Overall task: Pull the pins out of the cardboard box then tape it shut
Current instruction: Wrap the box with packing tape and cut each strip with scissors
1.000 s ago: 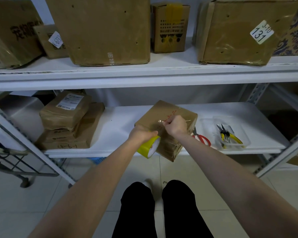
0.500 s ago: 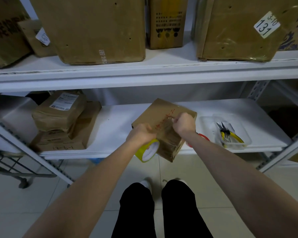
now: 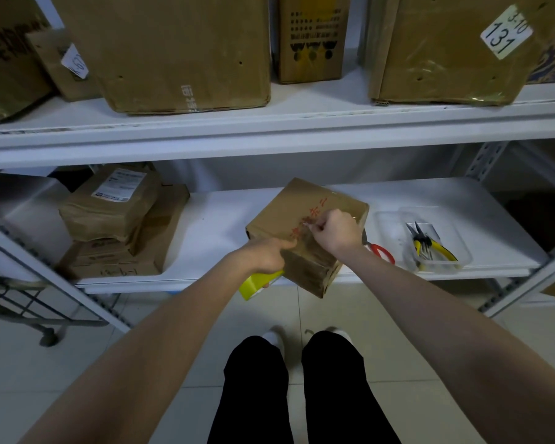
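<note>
A small cardboard box [image 3: 305, 206] with red writing sits at the front edge of the lower white shelf [image 3: 221, 225], one corner hanging over the edge. My left hand [image 3: 266, 254] grips a yellow tape roll [image 3: 258, 283] just below and left of the box's near corner. My right hand [image 3: 337, 232] rests on the box top with fingers curled, pinching the clear tape end at the red writing. Clear tape covers the box's near side. No pins are visible.
A clear plastic tray [image 3: 426, 241] holding yellow-handled pliers [image 3: 430, 248] stands right of the box. Red-handled scissors [image 3: 382, 253] lie between them. Wrapped parcels [image 3: 116, 219] are stacked at the shelf's left. Large cartons [image 3: 173, 52] fill the upper shelf. My legs stand on tiled floor below.
The tape roll has dropped lower under my left hand. My right hand shifted slightly along the box top. The view moved closer to the shelf.
</note>
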The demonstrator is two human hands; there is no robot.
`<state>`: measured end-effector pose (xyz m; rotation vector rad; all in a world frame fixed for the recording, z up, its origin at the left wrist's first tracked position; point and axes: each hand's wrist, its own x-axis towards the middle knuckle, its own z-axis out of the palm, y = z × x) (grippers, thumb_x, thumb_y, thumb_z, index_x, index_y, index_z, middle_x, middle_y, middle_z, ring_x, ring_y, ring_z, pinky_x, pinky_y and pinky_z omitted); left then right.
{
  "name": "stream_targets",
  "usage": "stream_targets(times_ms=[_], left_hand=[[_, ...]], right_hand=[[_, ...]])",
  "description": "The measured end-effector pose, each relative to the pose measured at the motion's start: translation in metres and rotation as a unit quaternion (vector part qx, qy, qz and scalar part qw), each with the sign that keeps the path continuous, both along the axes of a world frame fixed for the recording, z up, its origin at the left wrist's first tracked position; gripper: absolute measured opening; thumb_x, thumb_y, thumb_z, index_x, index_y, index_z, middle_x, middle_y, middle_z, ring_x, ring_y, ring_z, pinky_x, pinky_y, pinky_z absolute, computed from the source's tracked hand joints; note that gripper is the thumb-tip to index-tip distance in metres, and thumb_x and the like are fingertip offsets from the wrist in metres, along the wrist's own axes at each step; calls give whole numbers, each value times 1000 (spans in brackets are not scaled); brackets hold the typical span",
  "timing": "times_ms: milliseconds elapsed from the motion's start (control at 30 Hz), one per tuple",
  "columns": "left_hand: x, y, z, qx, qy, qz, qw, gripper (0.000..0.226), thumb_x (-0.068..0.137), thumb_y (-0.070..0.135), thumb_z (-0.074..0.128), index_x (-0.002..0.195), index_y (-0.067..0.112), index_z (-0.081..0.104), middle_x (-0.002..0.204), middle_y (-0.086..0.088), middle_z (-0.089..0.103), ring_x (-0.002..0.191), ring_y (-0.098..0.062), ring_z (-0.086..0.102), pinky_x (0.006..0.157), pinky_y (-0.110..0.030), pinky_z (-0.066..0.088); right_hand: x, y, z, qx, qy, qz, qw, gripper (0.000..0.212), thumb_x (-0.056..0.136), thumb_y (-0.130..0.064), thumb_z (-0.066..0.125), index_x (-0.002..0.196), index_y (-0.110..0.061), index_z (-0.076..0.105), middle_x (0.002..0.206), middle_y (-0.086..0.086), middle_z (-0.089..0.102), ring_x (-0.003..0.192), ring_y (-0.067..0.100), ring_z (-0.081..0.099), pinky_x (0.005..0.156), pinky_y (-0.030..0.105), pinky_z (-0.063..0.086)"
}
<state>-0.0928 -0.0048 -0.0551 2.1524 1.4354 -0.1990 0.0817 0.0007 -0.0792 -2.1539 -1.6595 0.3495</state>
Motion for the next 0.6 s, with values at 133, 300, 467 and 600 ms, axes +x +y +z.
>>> stream_targets(times_ms=[133,300,467,600], left_hand=[[3,4,-9,0,7,-4,1000,55,94,13,41,145,34,36,153,-1,32,136,-24,37,106,-28,35],[3,3,-16,-19,-2,7,1000,59,92,8,38,146,31,34,155,-5,27,137,-26,35,107,-28,36],[4,3,-19,-40,-12,25,999,56,93,11,40,146,30,34,156,-2,25,139,-24,31,109,-26,31],[8,2,-16,-49,-22,36,998,53,94,11,37,145,26,37,154,-2,30,137,-24,34,108,-26,31]], right_hand=[[2,3,3,-5,-22,14,1000,26,89,-37,63,74,-15,66,68,0,64,66,17,64,53,23,48],[1,5,12,-19,-95,55,994,35,86,-42,65,67,-16,50,63,0,52,68,22,62,54,28,48],[15,3,19,-22,-126,24,992,39,81,-52,67,78,-17,50,74,0,57,68,17,59,57,27,49],[4,-1,10,34,-128,66,989,11,93,-20,54,89,-15,63,81,1,61,72,20,61,57,26,47]])
